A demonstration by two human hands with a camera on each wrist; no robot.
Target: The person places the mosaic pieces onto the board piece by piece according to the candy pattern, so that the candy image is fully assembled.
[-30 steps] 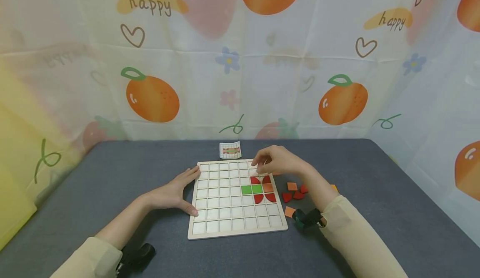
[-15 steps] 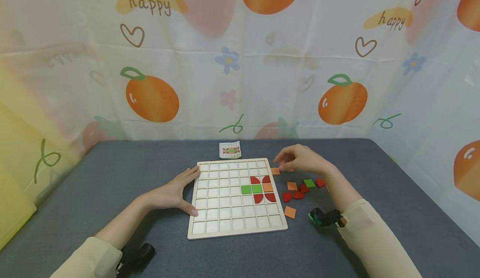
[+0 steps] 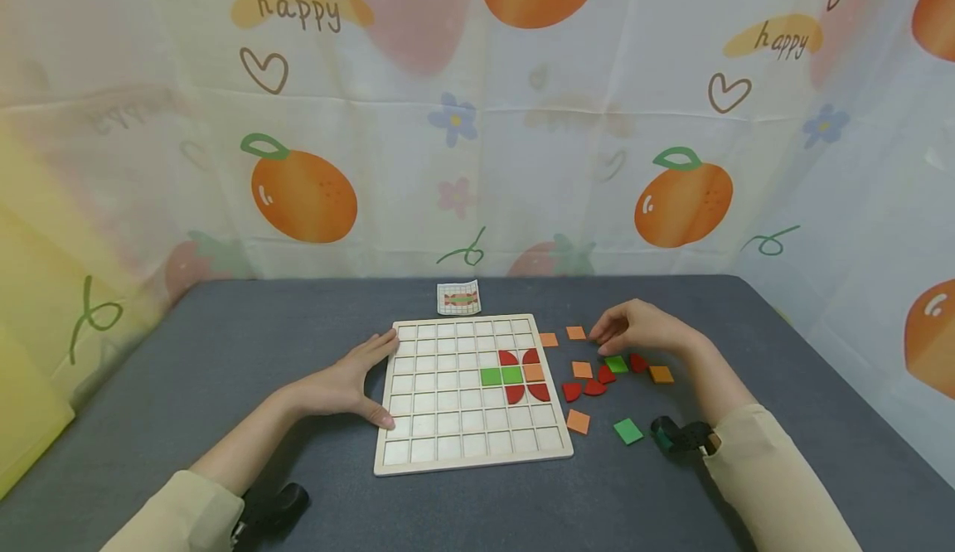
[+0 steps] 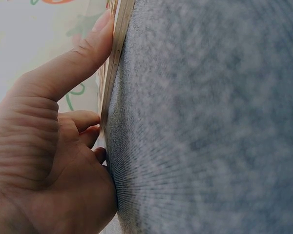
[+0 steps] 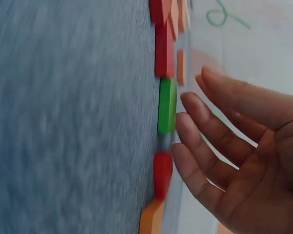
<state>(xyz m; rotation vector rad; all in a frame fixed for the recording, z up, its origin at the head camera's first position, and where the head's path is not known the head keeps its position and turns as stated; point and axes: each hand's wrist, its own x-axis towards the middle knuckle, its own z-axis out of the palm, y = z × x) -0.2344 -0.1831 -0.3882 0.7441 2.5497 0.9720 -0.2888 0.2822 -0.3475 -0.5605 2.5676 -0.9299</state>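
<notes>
A pale wooden grid board (image 3: 449,425) lies flat on the table. My left hand (image 3: 345,382) rests against its left edge, thumb and fingers spread wide; the left wrist view shows the thumb (image 4: 83,58) touching the rim. Two green square tiles (image 3: 490,377), an orange tile (image 3: 533,372) and several red rounded pieces (image 3: 515,394) sit in cells on the board's right side. My right hand (image 3: 643,326) hovers right of the board, just behind a loose green tile (image 3: 615,364). In the right wrist view its fingers are loosely bent and hold nothing.
Loose orange tiles (image 3: 575,333), red pieces (image 3: 594,387), a yellow-orange tile (image 3: 661,375) and another green tile (image 3: 628,431) are scattered right of the board. A small pattern card (image 3: 458,297) lies behind it. A printed curtain (image 3: 522,154) hangs at the back.
My right hand has moved right, off the board and past the loose orange tiles, uncovering several loose pieces. My left hand and the board have stayed put.
</notes>
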